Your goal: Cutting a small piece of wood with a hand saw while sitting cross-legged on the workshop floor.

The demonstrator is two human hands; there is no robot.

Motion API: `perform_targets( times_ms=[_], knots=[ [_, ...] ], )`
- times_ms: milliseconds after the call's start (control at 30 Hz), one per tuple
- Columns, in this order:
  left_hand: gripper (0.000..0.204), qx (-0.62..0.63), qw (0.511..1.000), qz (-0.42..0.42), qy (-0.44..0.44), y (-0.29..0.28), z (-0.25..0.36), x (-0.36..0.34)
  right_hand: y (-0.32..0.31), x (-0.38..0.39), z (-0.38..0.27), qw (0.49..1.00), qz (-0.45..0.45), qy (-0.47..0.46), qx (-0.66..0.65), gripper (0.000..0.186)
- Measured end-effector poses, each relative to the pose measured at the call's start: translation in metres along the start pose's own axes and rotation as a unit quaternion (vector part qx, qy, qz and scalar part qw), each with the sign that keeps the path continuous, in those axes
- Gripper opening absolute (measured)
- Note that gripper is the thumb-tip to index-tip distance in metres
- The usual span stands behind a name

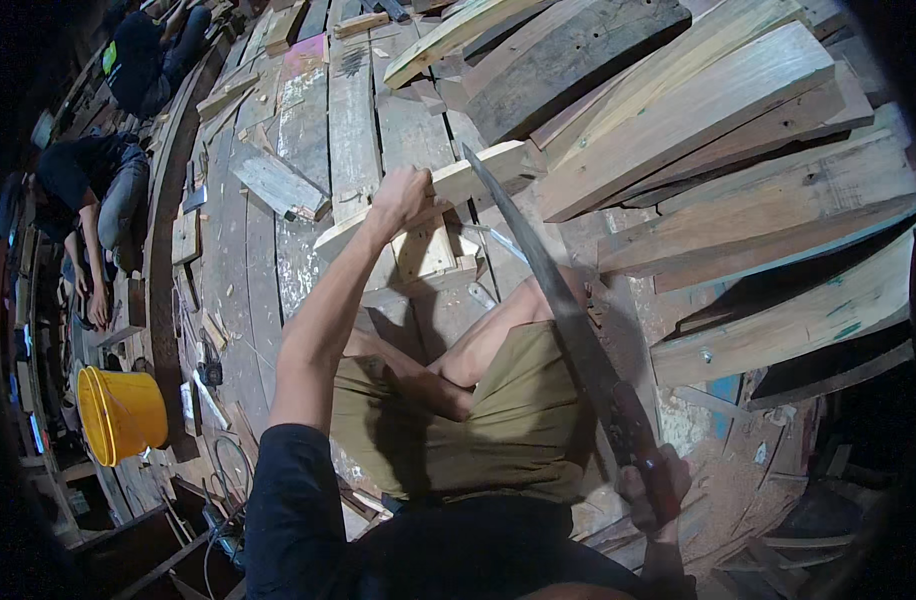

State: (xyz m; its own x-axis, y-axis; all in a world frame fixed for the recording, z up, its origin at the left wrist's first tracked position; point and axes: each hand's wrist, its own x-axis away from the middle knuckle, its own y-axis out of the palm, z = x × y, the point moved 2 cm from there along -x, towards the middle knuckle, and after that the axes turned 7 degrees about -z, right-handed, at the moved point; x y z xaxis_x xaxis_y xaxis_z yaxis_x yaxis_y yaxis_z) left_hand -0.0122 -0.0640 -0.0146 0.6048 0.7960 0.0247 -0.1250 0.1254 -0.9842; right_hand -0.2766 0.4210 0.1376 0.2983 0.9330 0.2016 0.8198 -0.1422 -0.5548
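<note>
My right hand (638,495) is closed around the dark reddish handle of a handsaw (556,290). The long blade points away from me, and its tip crosses the right part of a pale wooden plank (468,180). Over that plank my left hand (403,195) is closed, gripping its upper edge, with the fingertips partly hidden. Beneath the plank lies a shorter pale wood block (425,250). Between the block and my folded legs there is a small light-coloured object (481,295) whose kind I cannot make out.
Thick curved timbers (698,120) are piled along the right. At the left stands a yellow bucket (123,410), near cables (223,470). Two other people sit or bend at the far left, one with bare arms (93,260) reaching down. A loose board (278,182) lies on the plank floor.
</note>
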Motion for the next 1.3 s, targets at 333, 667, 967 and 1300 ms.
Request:
perform_targets(
  times_ms=[333,667,967,1300],
  knots=[
    [0.024,-0.026,0.999,-0.022,-0.009,0.005,-0.002,-0.005,0.002,-0.008,-0.026,0.991,-0.055,-0.108,-0.064,0.023],
    [0.035,0.003,1.000,-0.023,0.011,-0.006,0.014,0.000,0.051,0.048,0.074,0.963,-0.055,0.097,-0.244,0.036],
    [0.048,0.011,0.996,-0.084,-0.033,-0.012,0.009,0.005,-0.003,-0.021,-0.006,0.953,-0.001,0.041,-0.300,0.032],
    [0.029,-0.042,0.998,-0.036,0.036,0.015,0.054,0.004,0.086,-0.113,0.059,0.979,-0.014,-0.175,-0.105,0.045]
  ],
)
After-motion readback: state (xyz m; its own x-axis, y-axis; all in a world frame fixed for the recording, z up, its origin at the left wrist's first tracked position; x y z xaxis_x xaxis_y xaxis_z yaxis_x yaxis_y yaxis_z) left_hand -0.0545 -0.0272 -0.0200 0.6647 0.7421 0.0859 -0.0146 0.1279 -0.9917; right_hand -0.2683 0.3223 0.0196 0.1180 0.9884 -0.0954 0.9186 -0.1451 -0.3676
